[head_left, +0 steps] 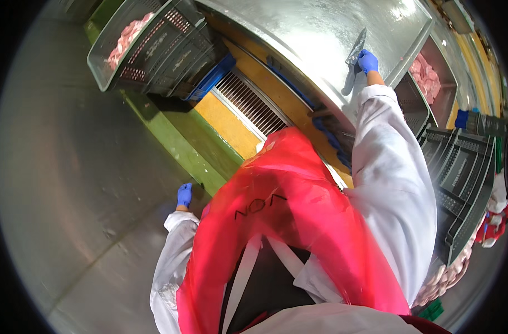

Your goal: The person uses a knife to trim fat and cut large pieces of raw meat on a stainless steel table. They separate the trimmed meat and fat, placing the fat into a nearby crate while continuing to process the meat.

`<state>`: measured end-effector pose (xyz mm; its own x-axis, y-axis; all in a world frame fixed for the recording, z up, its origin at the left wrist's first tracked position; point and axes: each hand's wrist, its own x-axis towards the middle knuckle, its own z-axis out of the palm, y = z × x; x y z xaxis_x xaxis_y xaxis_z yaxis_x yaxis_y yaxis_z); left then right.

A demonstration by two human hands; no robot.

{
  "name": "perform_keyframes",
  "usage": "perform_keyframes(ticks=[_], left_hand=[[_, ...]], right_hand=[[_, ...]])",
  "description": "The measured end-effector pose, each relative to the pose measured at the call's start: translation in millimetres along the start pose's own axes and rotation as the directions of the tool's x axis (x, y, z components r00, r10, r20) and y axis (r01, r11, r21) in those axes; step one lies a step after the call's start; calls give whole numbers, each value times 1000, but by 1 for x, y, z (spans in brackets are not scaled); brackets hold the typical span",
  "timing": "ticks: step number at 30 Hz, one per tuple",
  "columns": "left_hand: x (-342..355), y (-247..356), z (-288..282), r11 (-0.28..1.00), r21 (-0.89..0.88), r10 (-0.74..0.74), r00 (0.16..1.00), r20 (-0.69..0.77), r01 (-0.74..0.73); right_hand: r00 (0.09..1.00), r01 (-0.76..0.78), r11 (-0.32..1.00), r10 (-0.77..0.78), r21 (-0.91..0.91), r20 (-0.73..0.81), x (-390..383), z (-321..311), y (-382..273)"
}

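My right hand (368,61), in a blue glove, is closed around a knife at the steel table (298,33). The knife (357,47) has its blade pointing away from me over the shiny tabletop, and the fingers hide its handle. Low on my left side hangs my left hand (184,195), also blue-gloved, with its fingers curled in and nothing visible in them. It is well apart from the table, in front of a grey surface. White sleeves cover both arms, and a red plastic apron (276,183) covers my front.
Stacked grey crates (165,50) at the far left hold pink meat (130,38). Right of the table, another crate holds meat (425,78). Dark crates (460,172) stand tilted at the right. A floor grate (253,103) and a green ledge (176,145) lie ahead of me.
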<state>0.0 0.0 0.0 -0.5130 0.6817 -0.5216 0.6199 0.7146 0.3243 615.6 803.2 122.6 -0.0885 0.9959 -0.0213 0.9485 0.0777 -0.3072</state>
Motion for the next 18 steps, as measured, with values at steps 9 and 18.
perform_keyframes(ticks=[9,18], left_hand=[[193,182,-93,892,-453,-9,998,-58,-19],[370,562,-246,636,-312,648,708,-280,-706]], right_hand=[[896,295,900,-377,321,234,-158,-5,-140],[918,328,806,-396,492,36,-162,-66,-141]])
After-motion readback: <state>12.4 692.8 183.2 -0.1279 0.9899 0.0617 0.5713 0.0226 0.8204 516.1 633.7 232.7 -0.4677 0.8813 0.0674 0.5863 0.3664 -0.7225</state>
